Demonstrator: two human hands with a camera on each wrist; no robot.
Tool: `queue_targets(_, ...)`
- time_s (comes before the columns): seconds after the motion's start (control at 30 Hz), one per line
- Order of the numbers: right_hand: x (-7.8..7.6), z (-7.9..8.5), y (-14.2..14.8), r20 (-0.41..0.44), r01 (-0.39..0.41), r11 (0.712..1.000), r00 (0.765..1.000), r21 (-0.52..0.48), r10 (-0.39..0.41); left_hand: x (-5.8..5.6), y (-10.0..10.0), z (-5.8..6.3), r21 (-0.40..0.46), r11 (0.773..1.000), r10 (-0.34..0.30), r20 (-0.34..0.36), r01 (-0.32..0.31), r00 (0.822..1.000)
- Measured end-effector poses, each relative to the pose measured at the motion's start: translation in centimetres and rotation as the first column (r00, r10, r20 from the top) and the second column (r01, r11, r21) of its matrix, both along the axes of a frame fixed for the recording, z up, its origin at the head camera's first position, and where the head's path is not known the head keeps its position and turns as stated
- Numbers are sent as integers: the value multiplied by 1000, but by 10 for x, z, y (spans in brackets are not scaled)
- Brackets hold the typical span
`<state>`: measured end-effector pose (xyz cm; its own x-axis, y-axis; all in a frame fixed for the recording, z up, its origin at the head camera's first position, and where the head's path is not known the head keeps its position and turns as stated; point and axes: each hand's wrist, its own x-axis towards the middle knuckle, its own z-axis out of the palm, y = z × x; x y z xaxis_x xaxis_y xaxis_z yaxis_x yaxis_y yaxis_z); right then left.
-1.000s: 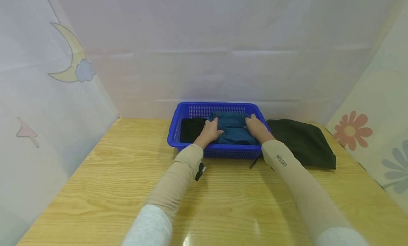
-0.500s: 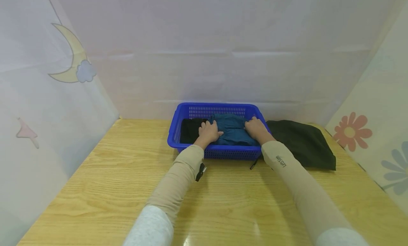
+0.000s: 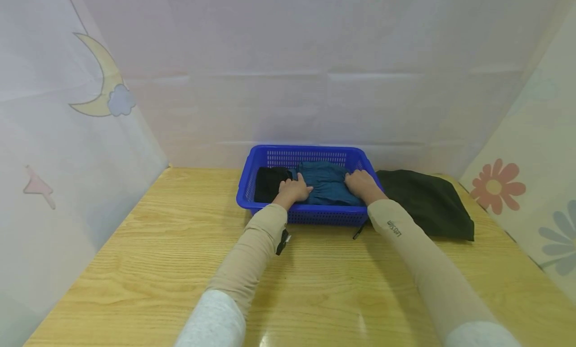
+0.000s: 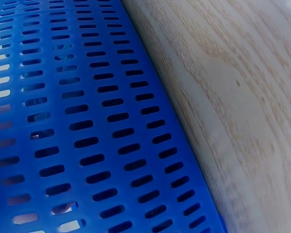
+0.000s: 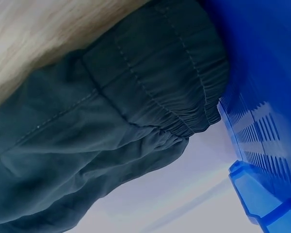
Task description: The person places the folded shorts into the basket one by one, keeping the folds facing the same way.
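Observation:
A blue plastic basket (image 3: 315,207) with slotted sides stands at the back of the table. Inside it lie a folded teal garment (image 3: 328,182) with a gathered elastic waistband, and a folded black cloth (image 3: 270,183) to its left. My left hand (image 3: 293,191) rests on the teal garment's left side where the two meet, index finger and thumb spread apart. At the garment's right end my right hand (image 3: 362,184) holds the edge with bent fingers; its fingertips are hidden. In the right wrist view the teal garment (image 5: 136,97) lies against the basket wall (image 5: 266,82).
A dark green cloth (image 3: 423,202) lies on the wooden table (image 3: 189,247) to the right of the basket. A thin dark cord (image 3: 358,231) shows by the basket's front right corner. Printed hanging sheets (image 3: 292,62) surround the table.
The garment's far edge has settled lower into the basket. My left hand has drawn slightly back and loosened its pinch, fingers now spread. My right hand stays at the garment's right end.

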<state>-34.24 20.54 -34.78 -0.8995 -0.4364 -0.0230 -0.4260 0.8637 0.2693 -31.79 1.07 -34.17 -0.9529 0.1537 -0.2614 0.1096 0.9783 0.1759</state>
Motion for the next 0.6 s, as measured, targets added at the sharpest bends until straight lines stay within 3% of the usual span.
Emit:
queue_targets(0.2, 1, 2, 0, -10, 9, 1000, 1000, 11, -8, -1, 1, 0, -26, 1000, -13, -8, 13, 1000)
queue_targets(0.47, 3, 2, -2, 100, 85, 996, 991, 20, -86, 1, 1, 0, -96, 995, -27, -15, 26, 1000)
queue_targets(0.6, 1, 1, -4, 89, 77, 996, 993, 37, -80, 2, -1, 0, -112, 993, -37, -38, 32, 999)
